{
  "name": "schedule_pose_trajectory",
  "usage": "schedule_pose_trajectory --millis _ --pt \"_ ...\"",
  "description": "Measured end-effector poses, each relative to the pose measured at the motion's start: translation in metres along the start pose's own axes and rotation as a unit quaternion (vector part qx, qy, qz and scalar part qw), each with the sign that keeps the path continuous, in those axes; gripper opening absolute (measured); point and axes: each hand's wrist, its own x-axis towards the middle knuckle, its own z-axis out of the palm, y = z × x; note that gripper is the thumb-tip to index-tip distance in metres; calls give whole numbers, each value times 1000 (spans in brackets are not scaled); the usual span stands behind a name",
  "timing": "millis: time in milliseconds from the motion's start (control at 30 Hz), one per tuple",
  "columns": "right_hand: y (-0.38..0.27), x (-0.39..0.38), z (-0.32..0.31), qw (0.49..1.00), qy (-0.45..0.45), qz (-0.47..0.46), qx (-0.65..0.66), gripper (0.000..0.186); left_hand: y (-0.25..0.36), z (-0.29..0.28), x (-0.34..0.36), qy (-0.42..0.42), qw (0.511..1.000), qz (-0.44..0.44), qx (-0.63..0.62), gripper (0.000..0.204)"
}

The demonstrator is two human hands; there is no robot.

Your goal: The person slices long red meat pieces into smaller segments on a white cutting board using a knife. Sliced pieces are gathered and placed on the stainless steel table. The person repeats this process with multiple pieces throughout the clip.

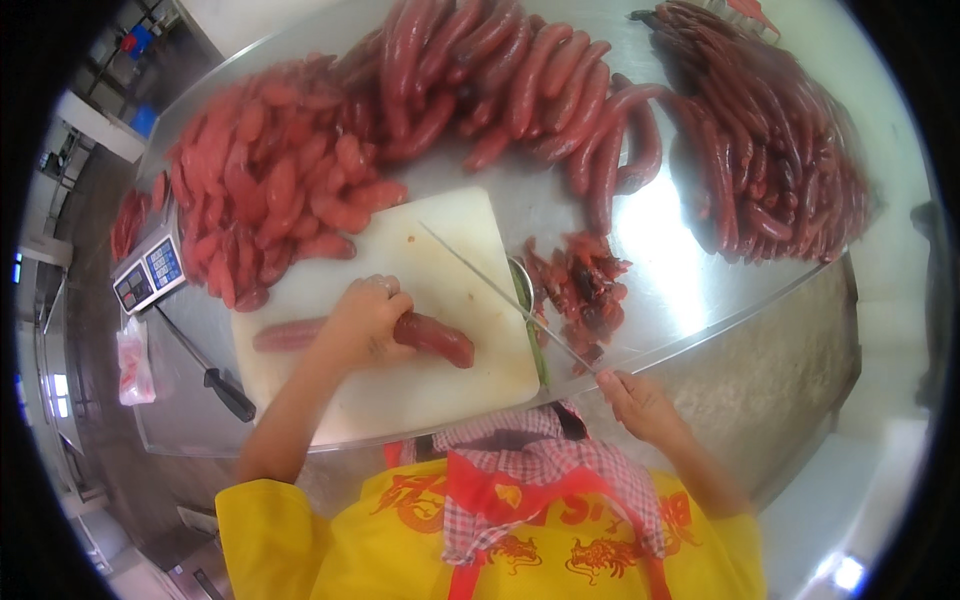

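Note:
My left hand (pixel 370 318) is closed over a dark red sausage (pixel 438 338) lying crosswise on the white cutting board (pixel 450 225). A paler red length (pixel 285 335) shows on the other side of that hand; whether it is the same sausage is hidden. In my right hand (pixel 642 406), off the board's right side, is the handle of a long knife (pixel 505 295). Its thin blade slants up and left over the board, its tip apart from the sausage.
Cut red slices (pixel 265 165) are heaped at the back left. Whole sausages (pixel 480 60) lie behind the board, with another pile (pixel 765 150) at the right. Dark red scraps (pixel 585 290) sit beside the board. At left are a digital scale (pixel 150 272) and a black-handled tool (pixel 228 395).

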Motion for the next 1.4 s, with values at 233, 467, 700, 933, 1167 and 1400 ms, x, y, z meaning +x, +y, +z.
schedule_pose_trajectory --millis 233,467,700,933,1167,1400 --pt "5 -7 9 998 2 -68 4 63 40 62 -33 253 964 -70 42 57" --pt "-6 -6 2 987 -15 -130 -96 61 39 75 -51 372 922 3 107 47" --pt "-10 1 -16 981 -47 -131 -134 60 64 84 -44 436 893 -107 22 33" --pt "-13 6 -31 974 -30 -151 -167 58 57 92 -39 460 886 -56 18 35" --pt "-19 -9 -80 945 -20 -168 -281 56 56 91 -36 451 890 -62 23 35" --pt "-41 24 -45 933 -66 -224 -272 57 57 91 -36 452 888 -83 12 33"
